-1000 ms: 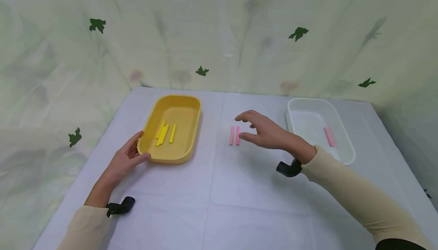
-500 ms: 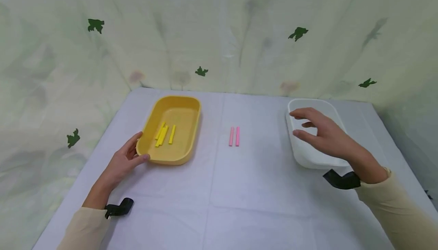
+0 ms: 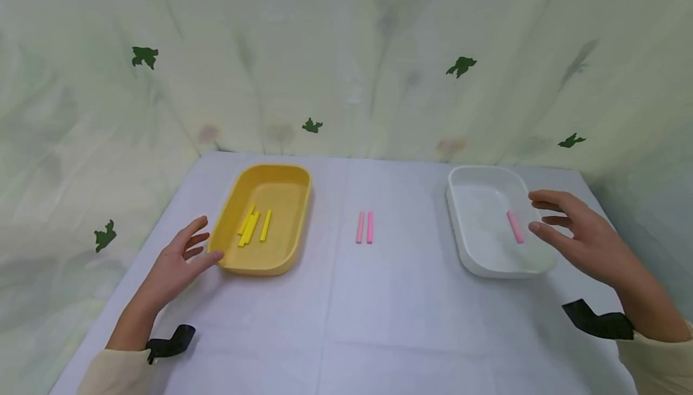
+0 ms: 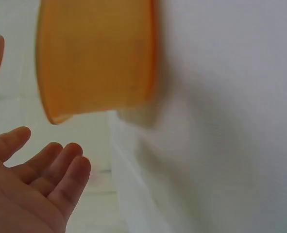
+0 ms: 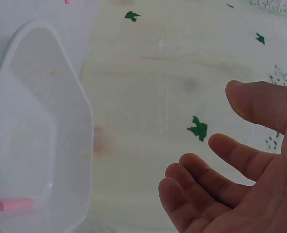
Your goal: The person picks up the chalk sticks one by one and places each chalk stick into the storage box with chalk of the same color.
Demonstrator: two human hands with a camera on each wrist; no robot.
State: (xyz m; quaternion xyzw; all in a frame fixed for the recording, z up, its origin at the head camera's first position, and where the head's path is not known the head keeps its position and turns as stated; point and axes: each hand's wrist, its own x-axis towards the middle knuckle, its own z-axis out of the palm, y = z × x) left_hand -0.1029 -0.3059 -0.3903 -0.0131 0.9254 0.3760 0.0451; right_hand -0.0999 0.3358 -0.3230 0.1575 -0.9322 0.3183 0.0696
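My left hand (image 3: 172,263) is beside the left edge of a yellow plastic tray (image 3: 296,249), thumb tip near its front corner. In the left wrist view a gap shows between the fingers (image 4: 68,182) and the tray's wall (image 4: 97,58). Several yellow chalk sticks (image 3: 249,228) lie inside that tray. My right hand (image 3: 587,240), holding nothing, hovers at the right rim of a white tray (image 3: 460,238), its fingers spread and relaxed. One pink chalk stick (image 3: 515,226) rests in the white tray. Between the trays, two pink chalk sticks (image 3: 365,228) lie side by side on the cloth.
A white cloth (image 3: 400,323) covers the table, with faint fold lines. Behind it hangs a pale curtain (image 3: 346,40) with green leaf-like shapes. A black wrist mount (image 3: 172,342) is strapped to the left wrist, another mount (image 3: 598,321) to the right.
My right hand has travelled right, from over the two pink chalk sticks across to the white tray's far side. My left hand has come away from the yellow tray's edge. The head view has tilted slightly.
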